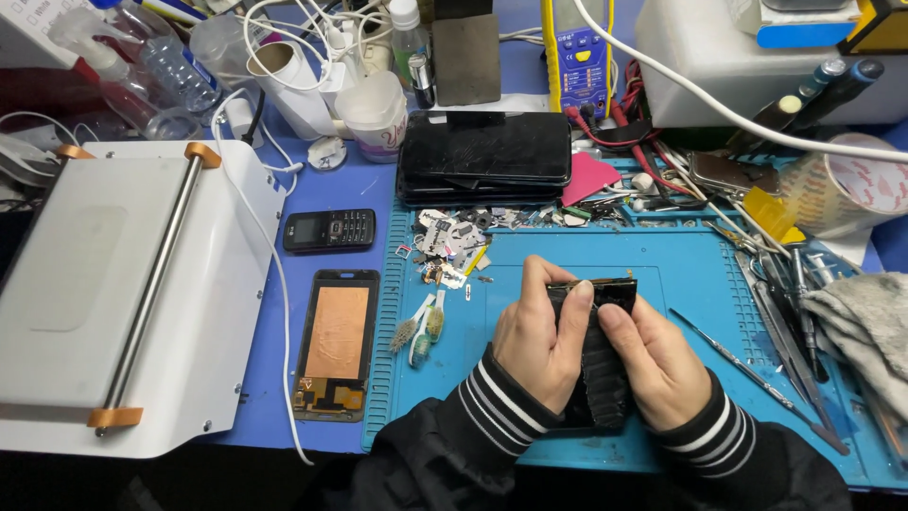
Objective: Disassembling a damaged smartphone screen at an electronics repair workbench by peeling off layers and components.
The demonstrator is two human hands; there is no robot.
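At the far left sits a white flat-bed machine (123,293) with a metal bar across it on orange brackets, pushed off the mat so it stays out of the way of the hands. Just right of it, on the purple table (378,180), lie a small black keypad phone (329,230) and, nearer, a detached phone screen panel (336,343) turned copper side up, set apart from the work so it is not scratched. Two worn toothbrushes (419,328) rest on the left edge of the blue work mat (690,265), close enough to grab, beside a scatter of small metal parts (449,241). Beyond these, a stack of black phones (485,156) waits at the far side.

At the middle of the mat, the left hand (532,333) and the right hand (653,358) both close around a black phone screen (601,364), held upright and tilted towards the person. The left thumb presses its top edge and the right thumb lies on its face, seemingly to steady the cracked glass from both sides.

To the right lie thin metal prying tools (757,369), laid in reach of the right hand, and a grey cloth (865,326) at the mat's far right edge.
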